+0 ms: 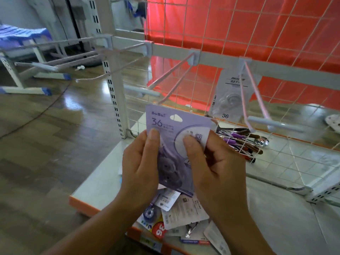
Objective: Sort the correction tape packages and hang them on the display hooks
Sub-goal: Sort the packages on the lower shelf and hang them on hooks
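Purple card correction tape package [176, 126] printed "36", with a cloud-shaped hang hole [175, 117] near its top, is held upright in both hands, in front of the white wire grid panel [239, 24]. Left hand [139, 166] pinches the package's left edge, thumb flat on the front, other fingers curled behind. Right hand [211, 166] pinches the right side the same way, thumb on the white circle print. The package's top edge sits just below the tip of the middle pink-white wire display hook [173, 78]; the hook is not through the hole.

Right wire display hook [246, 96] carries one grey-white hanging package [228, 96] marked "JINUO" and "36", pushed back near the white crossbar [211, 57].

Loose pile of mixed packages [180, 212] lies on the white shelf base with orange edge [95, 181], directly under the hands; one red "36" label shows.

Behind the grid lies a bunch of purple- and brown-handled tools [242, 142]; what kind they are I cannot tell. Red cloth [276, 43] hangs behind the grid. Glossy wood floor [36, 135] to the left.
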Demonstrator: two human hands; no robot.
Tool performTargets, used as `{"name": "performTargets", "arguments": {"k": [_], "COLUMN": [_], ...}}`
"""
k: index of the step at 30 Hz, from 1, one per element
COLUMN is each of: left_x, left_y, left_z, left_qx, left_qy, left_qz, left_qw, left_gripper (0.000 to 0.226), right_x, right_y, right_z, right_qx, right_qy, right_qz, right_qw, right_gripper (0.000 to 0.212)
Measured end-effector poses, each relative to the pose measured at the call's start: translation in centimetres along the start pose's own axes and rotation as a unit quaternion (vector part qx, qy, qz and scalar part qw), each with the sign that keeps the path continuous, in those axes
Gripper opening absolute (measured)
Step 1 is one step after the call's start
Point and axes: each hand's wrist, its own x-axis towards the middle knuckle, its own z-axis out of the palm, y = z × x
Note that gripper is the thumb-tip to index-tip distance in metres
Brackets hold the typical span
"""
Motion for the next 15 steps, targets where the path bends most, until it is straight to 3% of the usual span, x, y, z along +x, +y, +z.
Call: {"name": "performTargets", "arguments": {"k": [15], "left_x": [2.1], "left_y": [0.2], "left_z": [-1.3], "left_qx": [0.068], "left_qy": [0.07], "left_qz": [-0.022], "left_qw": [0.995], "left_gripper": [0.049], "right_x": [2.1], "right_y": [0.1], "right_z": [2.1], "right_qx": [-0.034], "right_qy": [-0.001], "right_qz": [-0.005], "right_qw": [0.999], "right_gripper": [0.037]}}
